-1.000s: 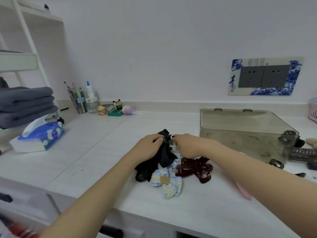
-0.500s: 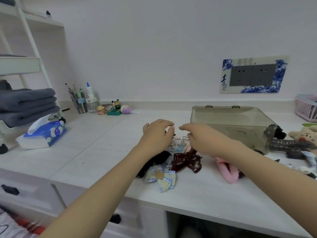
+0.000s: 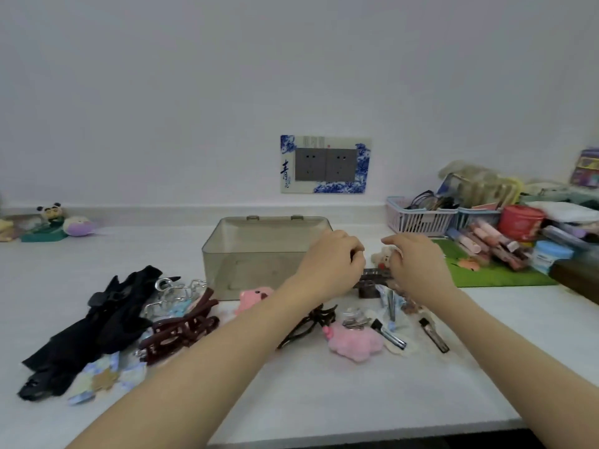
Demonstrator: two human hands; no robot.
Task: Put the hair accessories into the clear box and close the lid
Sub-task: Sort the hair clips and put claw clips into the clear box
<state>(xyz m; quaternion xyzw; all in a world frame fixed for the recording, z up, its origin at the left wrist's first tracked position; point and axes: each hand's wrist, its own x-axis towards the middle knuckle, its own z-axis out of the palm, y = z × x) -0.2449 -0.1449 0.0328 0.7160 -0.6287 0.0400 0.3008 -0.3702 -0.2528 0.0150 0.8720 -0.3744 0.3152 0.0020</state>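
Observation:
The clear box (image 3: 256,254) stands at mid-counter with its lid down. My left hand (image 3: 330,262) hovers at the box's right end, fingers curled in, nothing visible in it. My right hand (image 3: 418,265) hangs beside it, its fingertips hidden, over a dark brown clip (image 3: 368,283) and a small bear plush (image 3: 384,254). Loose accessories lie in front: black fabric bow (image 3: 97,322), dark red claw clip (image 3: 181,330), blue lace bow (image 3: 103,380), silver clips (image 3: 175,296), pink pig clip (image 3: 254,296), dark claw clip (image 3: 308,322), pink plush (image 3: 353,341), flat clips (image 3: 389,333).
A pink basket (image 3: 418,220), a red tin (image 3: 518,222) and cosmetics on a green mat (image 3: 492,273) crowd the right. Small figurines (image 3: 48,222) sit far left by the wall. A wall socket (image 3: 324,163) is above the box. The counter's front edge (image 3: 356,435) is near.
The view swung right. Both hands let go of the black fabric and moved right, from the left pile to the box's right end.

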